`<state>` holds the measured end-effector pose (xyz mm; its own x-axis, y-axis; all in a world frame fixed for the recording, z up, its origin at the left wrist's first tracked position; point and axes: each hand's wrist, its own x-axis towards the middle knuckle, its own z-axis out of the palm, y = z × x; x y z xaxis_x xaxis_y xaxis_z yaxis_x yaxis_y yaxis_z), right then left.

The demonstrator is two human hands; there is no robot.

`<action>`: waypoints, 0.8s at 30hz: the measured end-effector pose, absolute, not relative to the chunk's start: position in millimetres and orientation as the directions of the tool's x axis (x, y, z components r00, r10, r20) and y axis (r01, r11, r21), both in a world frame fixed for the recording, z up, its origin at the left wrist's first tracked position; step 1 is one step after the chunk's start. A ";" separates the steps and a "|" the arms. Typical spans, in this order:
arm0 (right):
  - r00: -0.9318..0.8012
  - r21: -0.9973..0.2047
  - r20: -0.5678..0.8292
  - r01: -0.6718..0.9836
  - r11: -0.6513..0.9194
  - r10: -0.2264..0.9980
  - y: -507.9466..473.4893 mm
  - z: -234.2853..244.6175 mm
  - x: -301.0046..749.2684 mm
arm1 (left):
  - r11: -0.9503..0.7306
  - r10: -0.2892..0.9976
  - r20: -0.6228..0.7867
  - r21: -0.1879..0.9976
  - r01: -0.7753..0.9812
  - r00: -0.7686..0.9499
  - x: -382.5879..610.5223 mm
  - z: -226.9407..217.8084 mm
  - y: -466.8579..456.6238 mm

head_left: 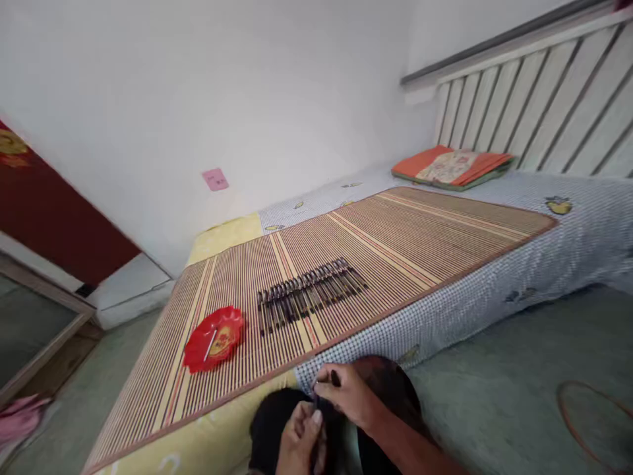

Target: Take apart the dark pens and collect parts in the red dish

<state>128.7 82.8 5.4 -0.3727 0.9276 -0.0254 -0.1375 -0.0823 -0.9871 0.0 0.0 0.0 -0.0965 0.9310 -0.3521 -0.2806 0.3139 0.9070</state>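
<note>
Close in front of my knees, my left hand (302, 435) pinches a slim dark pen (316, 400) whose end points up towards my other hand. My right hand (349, 394) is closed at the top of that pen, with a small dark piece (335, 378) showing between its fingers; whether this is a cap or part of the pen I cannot tell. Beyond the hands, several dark pens (309, 290) lie side by side in a slanted row on the striped bamboo mat (395, 244). A red scalloped plate (194, 344) to their left holds one thin white stick (210, 344).
The mat covers a bed with a checked sheet (445, 323). A folded orange cloth (425, 161) lies near the white slatted headboard (524, 99). On the wall is a pink paper (215, 179). A thin cable (568, 419) curves across the floor at right.
</note>
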 end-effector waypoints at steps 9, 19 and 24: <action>-0.362 -0.951 -0.129 -0.218 -0.219 0.923 81.4 8.1 133.9 | 0.464 0.865 -0.498 0.842 -0.275 -0.065 0.7 11.1 0.6; 0.067 -0.880 -0.078 -0.474 -0.037 0.995 138.6 31.4 201.3 | 0.437 0.895 -0.447 0.876 -0.204 0.000 -1.9 10.2 -4.7; 0.047 -0.873 -0.060 -0.488 -0.029 0.997 135.1 34.2 207.1 | 0.367 0.870 -0.463 0.838 -0.404 -0.171 8.9 30.3 8.8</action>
<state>207.1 135.1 34.2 0.0470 0.9971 -0.0596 -0.4877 -0.0292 -0.8725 8.9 8.8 30.3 -0.1713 0.8697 -0.4629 -0.4036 0.3667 0.8382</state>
